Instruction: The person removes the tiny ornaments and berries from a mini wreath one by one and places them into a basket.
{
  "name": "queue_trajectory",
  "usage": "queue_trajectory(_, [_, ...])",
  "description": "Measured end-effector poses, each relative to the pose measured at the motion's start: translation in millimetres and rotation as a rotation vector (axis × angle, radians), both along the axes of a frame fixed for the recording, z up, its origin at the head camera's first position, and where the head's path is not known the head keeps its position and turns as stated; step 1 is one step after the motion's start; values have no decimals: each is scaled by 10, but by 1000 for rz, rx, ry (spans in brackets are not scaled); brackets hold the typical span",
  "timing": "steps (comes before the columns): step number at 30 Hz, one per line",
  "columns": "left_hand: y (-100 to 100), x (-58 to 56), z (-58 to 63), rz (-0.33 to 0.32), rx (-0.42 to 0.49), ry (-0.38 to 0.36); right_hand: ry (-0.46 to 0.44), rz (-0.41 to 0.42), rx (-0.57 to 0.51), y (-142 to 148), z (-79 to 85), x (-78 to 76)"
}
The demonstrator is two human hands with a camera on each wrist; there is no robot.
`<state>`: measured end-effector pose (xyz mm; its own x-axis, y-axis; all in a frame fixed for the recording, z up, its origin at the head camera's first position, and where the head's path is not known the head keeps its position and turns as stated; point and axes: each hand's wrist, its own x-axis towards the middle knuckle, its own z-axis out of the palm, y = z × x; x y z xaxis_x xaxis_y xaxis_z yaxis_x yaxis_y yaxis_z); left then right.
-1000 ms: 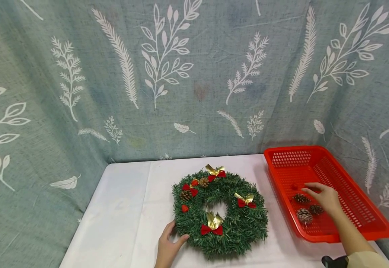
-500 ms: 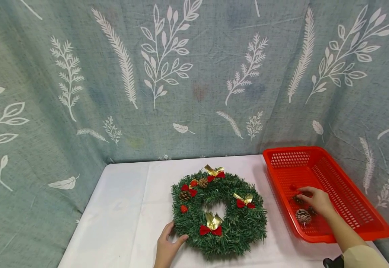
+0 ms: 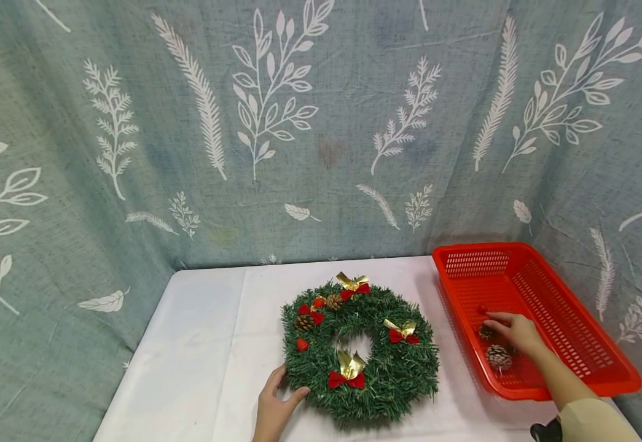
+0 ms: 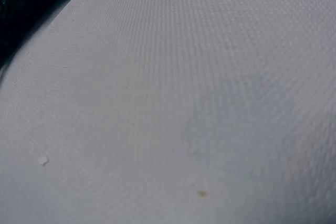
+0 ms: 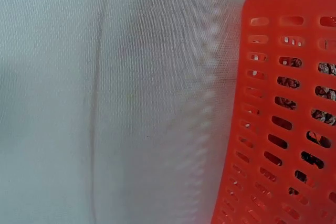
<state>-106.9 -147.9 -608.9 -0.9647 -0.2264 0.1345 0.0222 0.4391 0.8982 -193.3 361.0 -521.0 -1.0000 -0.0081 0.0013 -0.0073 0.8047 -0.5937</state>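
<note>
A green wreath [image 3: 403, 374] with red-and-gold bows, small pine cones and red berries lies on the white table. My left hand [image 3: 276, 405] grips its lower left rim, fingers at the side and thumb in front. Over the red basket [image 3: 525, 288] on the right, my right hand [image 3: 522, 334] has thumb and fingertips at a small dark pine cone [image 3: 486, 332]; whether they pinch it cannot be made out. Nearer me in the basket lies a white-tipped pine cone [image 3: 499, 357]. A red berry [image 3: 482, 309] sits just past the fingertips. Both wrist views miss the hands.
A white cloth [image 3: 199, 344] covers the table. Behind and at both sides hangs a grey-green curtain [image 3: 321, 153] with white leaf prints. In the right wrist view, the basket's slotted wall [image 5: 278, 103] rises beside the cloth, dark cones showing through its slots.
My right hand has come down and moved left inside the basket, its fingers now at the dark pine cone. The left hand stays on the wreath. The whole view has shifted slightly.
</note>
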Motion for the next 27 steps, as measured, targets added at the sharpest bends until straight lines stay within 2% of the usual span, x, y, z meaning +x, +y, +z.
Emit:
queue_trajectory(5, [5,-3,2,-8,24,-14,85,-15,58,27,-31,-5])
queue_trajectory(7, [7,-5,2,-8,27,-14,156,-13,75,18,-38,-2])
queue_trajectory(11, [1,6,23,-10,31,-25,316,40,88,-35,-43,-1])
queue_trajectory(13, [-2,13,46,-16,30,-31,347,50,94,-50,-41,0])
queue_trajectory(20, [-10,10,53,-24,24,-58,288,-79,119,8,-35,31])
queue_trajectory(27, [-11,23,41,-20,18,-72,116,-83,94,69,-28,28])
